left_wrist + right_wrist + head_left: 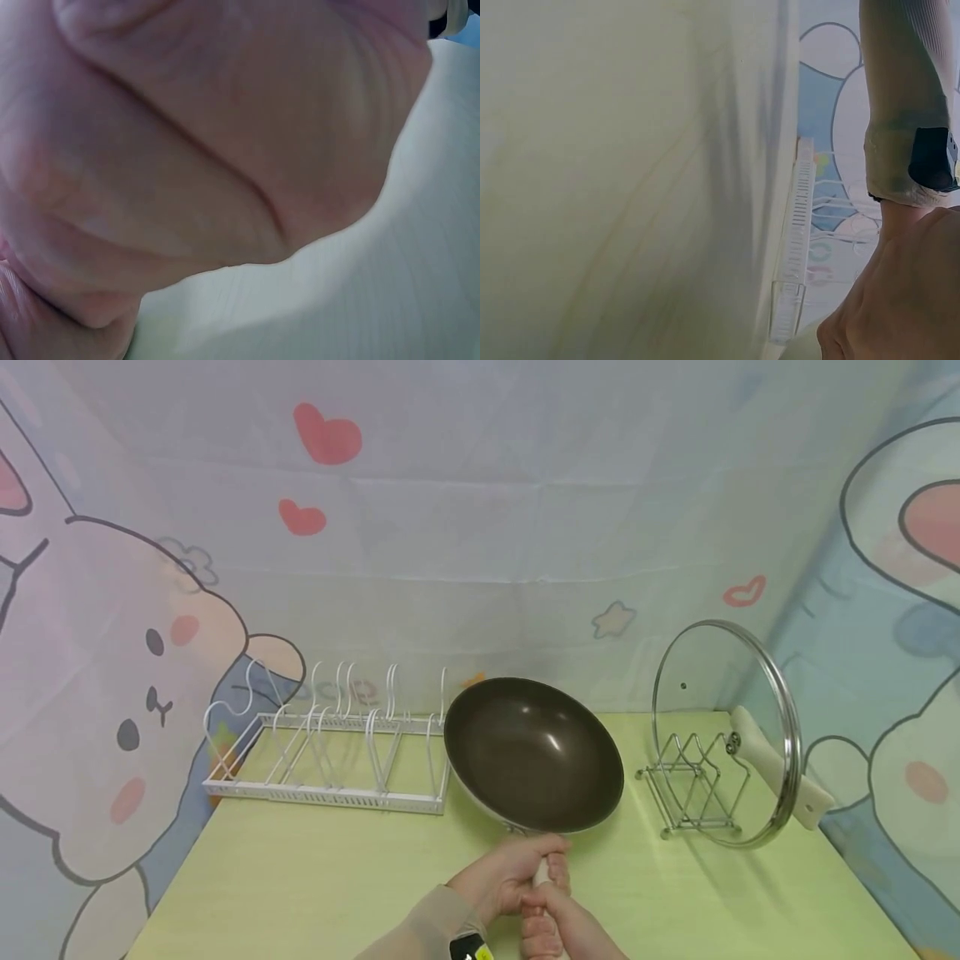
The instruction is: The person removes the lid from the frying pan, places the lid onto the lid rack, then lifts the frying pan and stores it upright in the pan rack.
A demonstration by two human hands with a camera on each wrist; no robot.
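Note:
A deep frying pan (534,756) with a dark brown inside and a pale handle is tilted, its inside facing me in the head view. Both hands hold the handle. My left hand (510,872) grips it close to the pan body, with the thumb along the top. Behind it, nearer to me, my right hand (558,922) wraps the handle's rear part. In the left wrist view my left hand (225,150) fills most of the picture and hides the handle. The right wrist view shows a hand (907,292) and a sleeved forearm at the right edge.
Left of the pan stands a white wire dish rack (330,795) with upright dividers. On the right, a small metal rack (693,822) bears a glass lid (787,735) with a steel rim and a pale handle. A cartoon-printed cloth (480,527) hangs behind the light green table (300,877).

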